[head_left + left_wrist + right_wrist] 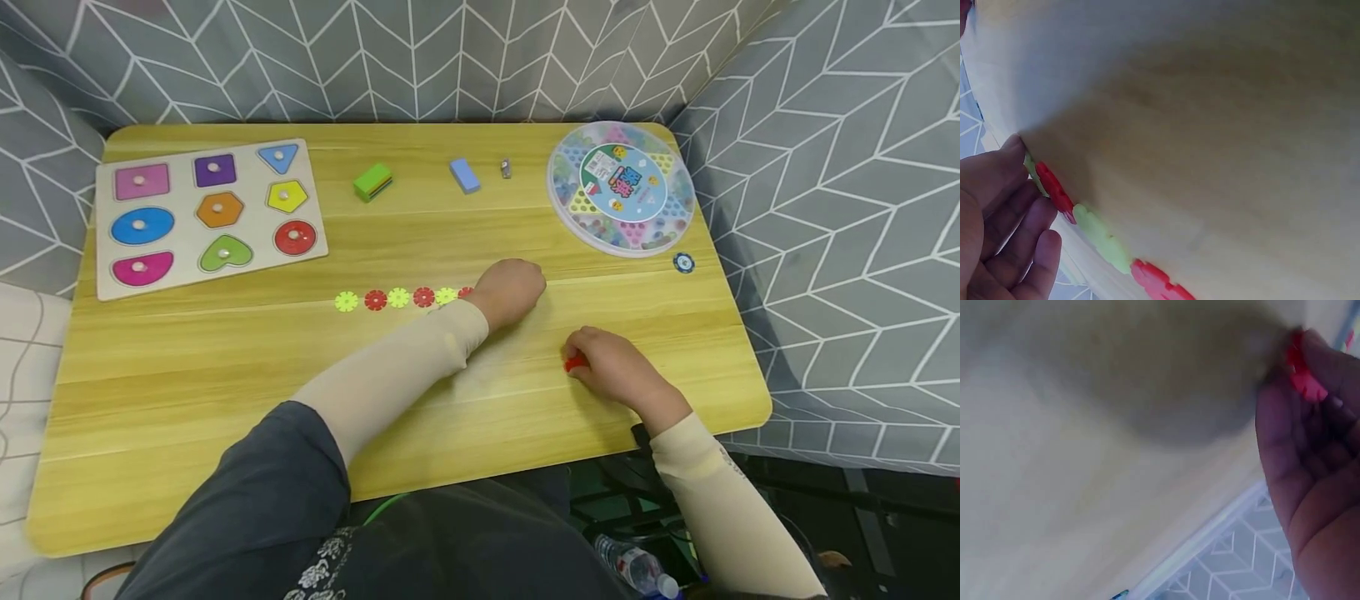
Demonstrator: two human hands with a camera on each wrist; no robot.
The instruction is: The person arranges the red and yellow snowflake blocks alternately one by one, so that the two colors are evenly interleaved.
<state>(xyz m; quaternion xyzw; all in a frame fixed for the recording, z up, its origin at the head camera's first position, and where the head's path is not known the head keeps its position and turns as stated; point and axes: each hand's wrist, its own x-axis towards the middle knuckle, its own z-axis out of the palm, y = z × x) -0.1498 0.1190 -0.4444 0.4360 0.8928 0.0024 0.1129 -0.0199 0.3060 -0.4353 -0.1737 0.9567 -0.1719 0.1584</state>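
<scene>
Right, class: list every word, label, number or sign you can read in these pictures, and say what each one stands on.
Nothing can be read for certain.
Round game box lid: printed label and large characters at its middle, too small and blurred to read.
Blue round token: pale markings, unreadable.
Dark clothing at the bottom edge: a white pattern, not legible as text.
Shape puzzle board: no writing.

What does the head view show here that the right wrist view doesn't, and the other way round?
Only the head view shows the row of red and yellow-green toothed discs under the left hand, the wooden shape-puzzle board and the round clear-lidded game box. Only the right wrist view shows the grey chevron-patterned fabric beyond the table edge beneath the hand. Both show the right hand pinching a red toothed disc over the pale wooden table.
</scene>
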